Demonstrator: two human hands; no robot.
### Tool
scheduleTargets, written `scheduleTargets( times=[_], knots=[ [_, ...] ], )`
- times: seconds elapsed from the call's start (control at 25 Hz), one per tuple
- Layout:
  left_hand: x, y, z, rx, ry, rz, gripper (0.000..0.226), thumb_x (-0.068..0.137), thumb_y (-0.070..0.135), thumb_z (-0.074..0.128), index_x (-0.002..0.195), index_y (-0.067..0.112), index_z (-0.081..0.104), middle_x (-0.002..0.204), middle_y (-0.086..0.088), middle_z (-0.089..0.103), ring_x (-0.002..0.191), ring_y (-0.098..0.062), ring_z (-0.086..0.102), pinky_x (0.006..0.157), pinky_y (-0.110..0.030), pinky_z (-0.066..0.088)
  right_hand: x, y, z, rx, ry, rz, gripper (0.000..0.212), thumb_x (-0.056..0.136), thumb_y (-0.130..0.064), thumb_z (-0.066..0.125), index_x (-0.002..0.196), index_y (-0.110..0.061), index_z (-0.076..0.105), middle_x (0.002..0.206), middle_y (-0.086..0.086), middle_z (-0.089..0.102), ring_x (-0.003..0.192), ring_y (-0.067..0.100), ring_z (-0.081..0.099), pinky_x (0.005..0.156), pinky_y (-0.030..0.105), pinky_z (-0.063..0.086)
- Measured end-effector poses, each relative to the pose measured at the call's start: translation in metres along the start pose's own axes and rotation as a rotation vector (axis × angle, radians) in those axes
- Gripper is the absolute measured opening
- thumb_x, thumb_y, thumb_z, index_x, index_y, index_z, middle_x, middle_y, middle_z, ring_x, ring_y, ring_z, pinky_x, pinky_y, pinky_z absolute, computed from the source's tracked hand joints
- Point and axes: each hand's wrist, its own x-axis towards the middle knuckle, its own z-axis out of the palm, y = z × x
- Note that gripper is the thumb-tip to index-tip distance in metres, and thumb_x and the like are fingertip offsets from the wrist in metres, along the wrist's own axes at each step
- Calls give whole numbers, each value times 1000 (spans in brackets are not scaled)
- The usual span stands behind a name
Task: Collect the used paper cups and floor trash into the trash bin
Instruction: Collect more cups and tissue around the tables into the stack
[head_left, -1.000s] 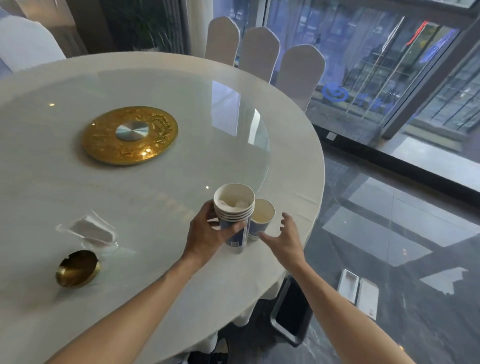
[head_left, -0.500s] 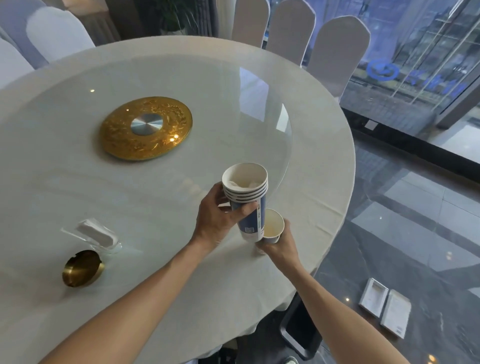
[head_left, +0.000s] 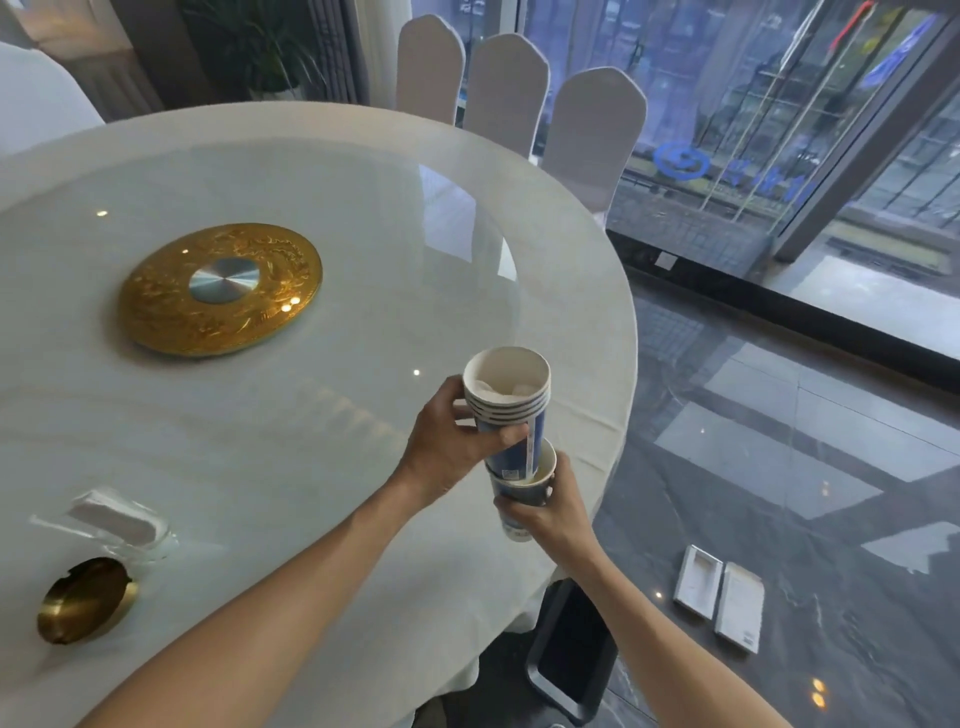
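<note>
Over the table edge (head_left: 597, 332), left hand (head_left: 447, 452) around blue-white cup stack (head_left: 511, 410), print illegible.

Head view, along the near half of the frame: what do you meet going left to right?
Brass ashtray → clear plastic wrapper → left hand gripping the stack of paper cups → black trash bin → two white boxes on the floor.

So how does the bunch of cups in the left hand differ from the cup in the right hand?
The stack of cups is several cups nested together, with white crumpled bits inside the top one; the single cup is one cup and looks empty. The left hand holds the stack higher, its base dipping into the single cup, which the right hand grips from below. Both are white inside with blue printed sides.
</note>
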Motion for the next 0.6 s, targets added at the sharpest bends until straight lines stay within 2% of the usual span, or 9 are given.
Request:
scheduleTargets(
  times=[0.12, 0.24, 0.4, 0.52, 0.6],
  knots=[
    [-7, -12, 19, 55, -130, -21, 89, 50, 55, 93, 127, 22, 63, 119, 9, 75, 111, -13, 73, 88, -30, 63, -12, -5, -10, 43, 47, 2, 70, 72, -10, 90, 128, -24, 50, 118, -2, 64, 104, 12, 68, 80, 29, 62],
    [-17, -24, 36, 99, -220, -17, 94, 49, 57, 94, 131, 24, 62, 126, 8, 72, 119, -8, 67, 99, -30, 57, -25, -3, -21, 93, 104, 6, 68, 73, -5, 89, 127, -21, 52, 118, -2, 66, 106, 14, 69, 83, 29, 61],
    [-30, -37, 55, 179, -358, -60, 93, 51, 58, 95, 133, 30, 61, 126, 10, 71, 118, -8, 67, 99, -35, 60, -48, 6, -39, 132, 155, 3, 72, 65, -19, 90, 127, -20, 52, 118, 3, 68, 105, 16, 71, 90, 39, 61],
    [-42, -41, 68, 158, -442, -76, 85, 58, 55, 95, 134, 31, 62, 124, 12, 73, 115, -7, 69, 95, -32, 61, -64, 17, -52, 114, 180, 17, 72, 63, -27, 91, 126, -27, 55, 122, 5, 66, 111, 18, 69, 92, 43, 60],
    [-52, -43, 78, 103, -469, -90, 79, 62, 58, 90, 131, 29, 66, 121, 11, 76, 111, -7, 72, 91, -27, 61, -74, 31, -61, 25, 211, 51, 74, 63, -33, 92, 126, -34, 56, 125, 1, 58, 115, 4, 62, 95, 40, 59]
  ],
)
